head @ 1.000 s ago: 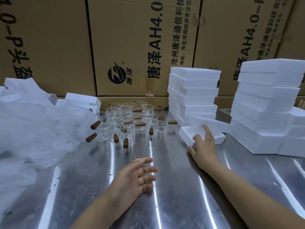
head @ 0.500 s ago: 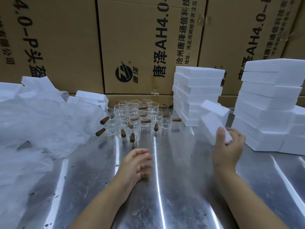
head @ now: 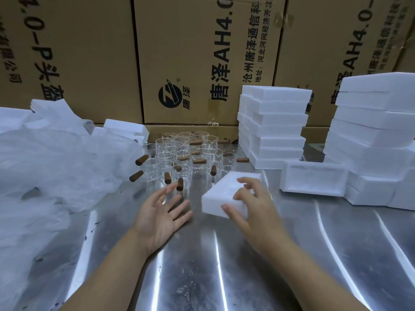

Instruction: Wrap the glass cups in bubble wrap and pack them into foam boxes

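The right hand (head: 251, 205) grips a white foam box (head: 222, 189), fingers curled over its top. Beside it the left hand (head: 160, 213) lies palm up, fingers spread, holding nothing. Glass cups (head: 186, 153) cluster just beyond the left hand, with bubble wrap (head: 51, 167) heaped to its left. Foam stacks (head: 274, 126) rise beyond the right hand on the steel table (head: 224, 265).

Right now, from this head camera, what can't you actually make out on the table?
Head view only:
- Foam box: hollow or solid unknown; its underside faces down and the right hand covers its near corner.
- Glass cups: count unclear; they are transparent and overlap.
- White wrap pile: bubble texture too blurred; cut off by the left edge.
- Right foam stack: cut off by the right edge.
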